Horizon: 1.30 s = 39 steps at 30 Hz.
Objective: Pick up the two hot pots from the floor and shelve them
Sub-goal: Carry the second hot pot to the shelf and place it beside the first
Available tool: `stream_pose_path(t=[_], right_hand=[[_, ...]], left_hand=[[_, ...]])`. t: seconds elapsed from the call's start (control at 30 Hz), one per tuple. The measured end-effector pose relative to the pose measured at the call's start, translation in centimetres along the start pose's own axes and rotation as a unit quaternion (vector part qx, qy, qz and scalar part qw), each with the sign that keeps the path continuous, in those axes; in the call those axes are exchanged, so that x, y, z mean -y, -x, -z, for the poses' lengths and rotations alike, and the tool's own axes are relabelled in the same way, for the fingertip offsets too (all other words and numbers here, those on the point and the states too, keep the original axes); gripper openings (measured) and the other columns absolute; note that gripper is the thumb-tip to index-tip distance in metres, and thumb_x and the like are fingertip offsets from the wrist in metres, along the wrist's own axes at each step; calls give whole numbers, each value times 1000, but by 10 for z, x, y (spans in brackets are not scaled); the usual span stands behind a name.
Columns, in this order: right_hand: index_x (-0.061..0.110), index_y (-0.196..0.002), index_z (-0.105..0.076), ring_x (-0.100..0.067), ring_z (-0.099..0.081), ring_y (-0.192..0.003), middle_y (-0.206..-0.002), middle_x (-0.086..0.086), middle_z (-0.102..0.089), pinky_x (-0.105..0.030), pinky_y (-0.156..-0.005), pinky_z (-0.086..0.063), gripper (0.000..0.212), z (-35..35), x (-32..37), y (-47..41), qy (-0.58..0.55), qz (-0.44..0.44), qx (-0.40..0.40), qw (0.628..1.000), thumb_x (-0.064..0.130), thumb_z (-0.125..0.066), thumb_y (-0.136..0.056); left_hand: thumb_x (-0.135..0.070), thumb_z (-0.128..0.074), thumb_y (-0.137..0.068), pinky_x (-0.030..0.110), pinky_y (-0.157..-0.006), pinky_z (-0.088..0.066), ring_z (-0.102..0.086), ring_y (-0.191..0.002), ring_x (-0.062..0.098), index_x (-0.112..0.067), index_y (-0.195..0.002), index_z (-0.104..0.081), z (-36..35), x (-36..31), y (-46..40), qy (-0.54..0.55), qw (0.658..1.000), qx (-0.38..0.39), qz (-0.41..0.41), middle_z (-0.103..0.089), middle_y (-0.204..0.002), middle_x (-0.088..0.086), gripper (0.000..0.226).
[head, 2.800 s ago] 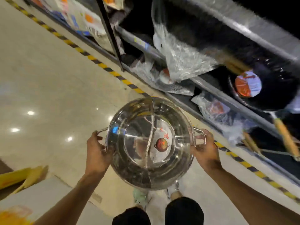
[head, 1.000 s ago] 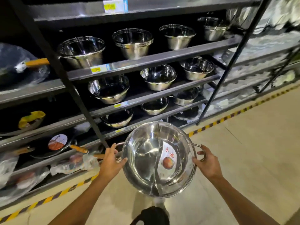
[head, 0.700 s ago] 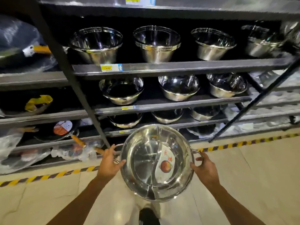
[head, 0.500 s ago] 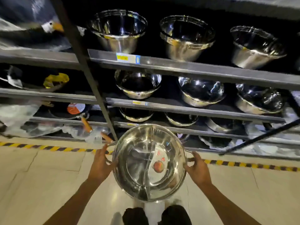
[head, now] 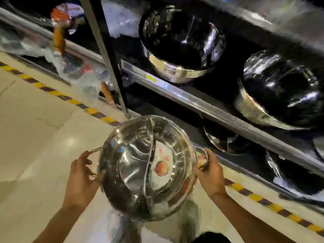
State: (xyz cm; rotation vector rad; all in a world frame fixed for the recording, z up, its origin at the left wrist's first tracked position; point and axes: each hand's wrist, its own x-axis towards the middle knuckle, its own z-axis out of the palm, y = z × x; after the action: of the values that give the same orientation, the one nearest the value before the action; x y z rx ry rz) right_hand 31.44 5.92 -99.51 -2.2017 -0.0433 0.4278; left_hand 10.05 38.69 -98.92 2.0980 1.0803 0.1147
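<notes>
I hold a shiny steel hot pot (head: 136, 172) with a curved divider and a round red sticker inside, low in front of the shelf rack. My left hand (head: 82, 178) grips its left handle and side. My right hand (head: 209, 172) grips the loop handle on its right. The pot's far rim sits just in front of the lowest shelves (head: 228, 120). Whether it is one pot or two nested I cannot tell. The picture is blurred by motion.
Steel pots (head: 180, 48) and a second one (head: 280, 92) stand on the shelf above a grey rail. A dark upright post (head: 105, 55) splits the rack. Wrapped pans with wooden handles (head: 107, 93) lie at the left. Yellow-black tape (head: 57, 93) lines the tiled floor.
The view has dropped and closed in on the lower shelves and tilted. The pot stays in both hands and now sits nearer the bottom shelf.
</notes>
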Motion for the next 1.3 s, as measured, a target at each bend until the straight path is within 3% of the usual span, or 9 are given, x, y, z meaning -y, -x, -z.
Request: stream_pose_path(t=[0.13,0.23,0.37,0.5,0.6,0.77,0.97,1.1,1.3], right_hand=[[16,-143,-46,-3,-60,-72,-97,2,-66,-9,-75,-46,64,-61,-68,-66,-15,55,-31,998,10,-74,-86],[8,-146,-43,2,-60,-78,-101,-4,-64,-5,-80,-44,68,-94,-99,-118,-61,82,-51,993,1,-73,-85],[20,-145,-47,-17,-65,-80,-101,3,-68,-30,-81,-55,69,-118,-117,-174,-31,145,-121,982,25,-76,-84],[26,-141,-48,-11,-61,-66,-99,12,-65,-31,-69,-55,68,-121,-120,-221,-16,216,-159,963,46,-69,-80],[27,-142,-47,-12,-64,-76,-101,12,-67,-33,-73,-55,74,-108,-112,-245,48,242,-164,955,58,-63,-76],[22,-138,-53,-17,-67,-80,-87,7,-67,-35,-73,-57,72,-84,-80,-245,107,218,-152,958,58,-65,-77],[15,-127,-61,-16,-63,-75,-96,3,-69,-34,-70,-57,62,-77,-85,-238,112,154,-132,973,54,-71,-80],[8,-110,-70,-22,-64,-77,-86,-5,-68,-31,-66,-50,46,-77,-80,-248,90,111,-141,980,44,-73,-81],[13,-147,-42,-34,-56,-124,-135,-9,-61,-38,-97,-45,69,-76,-57,-269,2,92,-172,981,36,-71,-88]], left_hand=[[-23,-82,-74,27,-56,-46,-57,-67,11,-26,-133,-45,-82,55,-57,13,998,-43,-40,-49,-101,-1,70],[-28,-78,-77,21,-55,-43,-55,-68,10,-26,-136,-44,-124,73,-104,17,994,-75,-72,-51,-105,1,69],[-29,-78,-76,25,-59,-42,-55,-70,11,-28,-135,-46,-160,74,-151,31,985,-125,-114,-53,-105,0,67],[-34,-78,-74,34,-72,-45,-54,-80,18,-23,-128,-52,-173,62,-191,50,965,-188,-174,-57,-96,-2,60],[-34,-78,-73,33,-68,-42,-56,-75,20,-27,-126,-52,-170,53,-211,35,956,-200,-211,-55,-92,-4,59],[-33,-79,-74,42,-69,-46,-58,-83,32,-11,-98,-54,-153,31,-213,-9,966,-147,-215,-59,-93,9,41],[-27,-80,-74,36,-78,-41,-58,-100,34,-5,-120,-57,-158,13,-200,-22,959,-157,-237,-64,-105,15,56],[-28,-83,-71,29,-78,-42,-62,-89,22,-7,-131,-55,-169,2,-206,22,962,-170,-210,-67,-96,3,69],[-25,-82,-73,38,-92,-49,-62,-87,21,-9,-138,-51,-182,-34,-221,139,962,-201,-119,-68,-93,7,73]])
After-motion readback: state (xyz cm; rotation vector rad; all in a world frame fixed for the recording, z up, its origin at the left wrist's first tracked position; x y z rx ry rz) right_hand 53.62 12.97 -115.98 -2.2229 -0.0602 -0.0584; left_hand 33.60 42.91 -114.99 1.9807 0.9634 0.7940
